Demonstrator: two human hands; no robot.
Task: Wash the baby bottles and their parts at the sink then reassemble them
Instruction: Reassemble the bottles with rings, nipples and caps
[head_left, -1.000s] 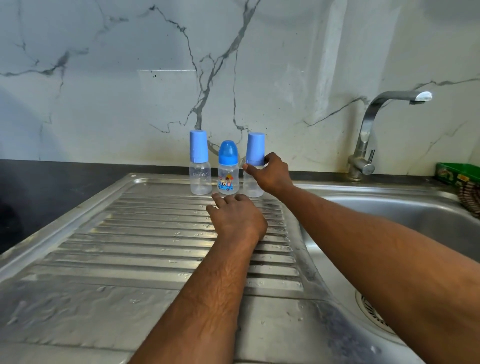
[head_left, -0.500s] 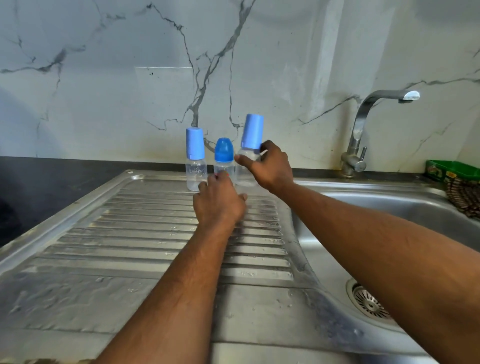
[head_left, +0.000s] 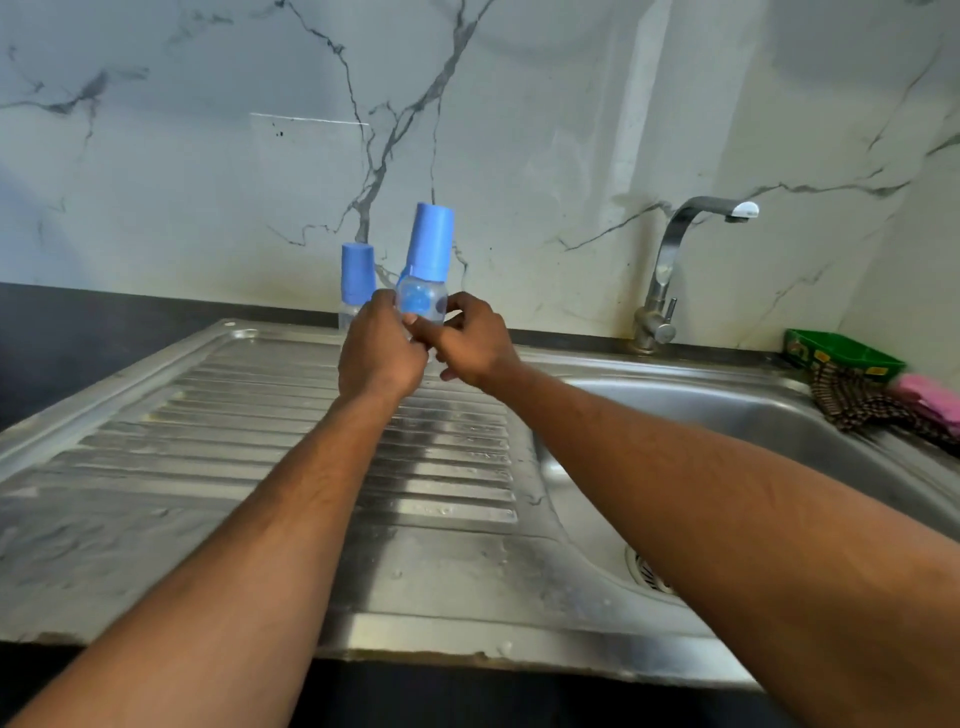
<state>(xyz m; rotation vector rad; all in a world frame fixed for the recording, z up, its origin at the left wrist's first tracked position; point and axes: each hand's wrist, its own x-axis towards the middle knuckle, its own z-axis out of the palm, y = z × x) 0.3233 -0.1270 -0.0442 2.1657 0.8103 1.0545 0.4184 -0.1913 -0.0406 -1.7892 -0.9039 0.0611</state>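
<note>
Marble-backed steel drainboard (head_left: 249, 467): both hands, left hand (head_left: 379, 353) and right hand (head_left: 475, 345), curl their fingers round a tilted clear bottle (head_left: 423, 301) with blue cap (head_left: 431, 241), above the back edge

I see one clear bottle (head_left: 422, 301) with a tall blue cap tilted slightly right above the drainboard — another capped bottle (head_left: 357, 278) stands upright behind, by the wall.

Blue bottle cap (head_left: 432, 239), grey-veined white marble wall (head_left: 519, 104), green box (head_left: 841, 351)

head-worn view, angled down, near sink (head_left: 727, 415)
</note>
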